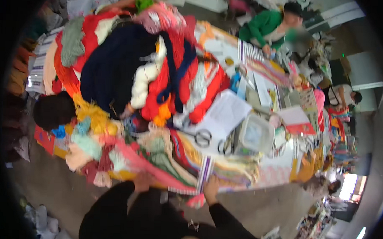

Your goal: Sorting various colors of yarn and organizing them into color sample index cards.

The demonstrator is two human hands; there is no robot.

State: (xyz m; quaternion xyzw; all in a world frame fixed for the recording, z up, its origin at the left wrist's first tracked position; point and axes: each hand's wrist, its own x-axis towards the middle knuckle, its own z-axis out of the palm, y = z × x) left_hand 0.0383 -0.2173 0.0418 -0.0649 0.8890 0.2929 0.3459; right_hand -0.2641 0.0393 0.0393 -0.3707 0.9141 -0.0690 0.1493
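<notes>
My left hand [143, 182] rests at the table's near edge, against a long band of pink yarn [149, 170]; blur hides how its fingers are set. Farther right, my right hand [211, 188] grips the side of a narrow white-and-purple card [205, 172]. The card lies across several long bundles of coloured yarn strands [236, 169] in cream, yellow, blue and red. Green and beige skeins [158, 154] lie just beyond, between the hands. Black-handled scissors [202, 137] lie past the card.
A tall heap of yarn holds navy skeins [113, 66] and red ones. A clear plastic tub [255, 136], a white paper sheet [227, 110] and a latticed basket [306, 104] stand to the right. Across the table a person in green [262, 27] works.
</notes>
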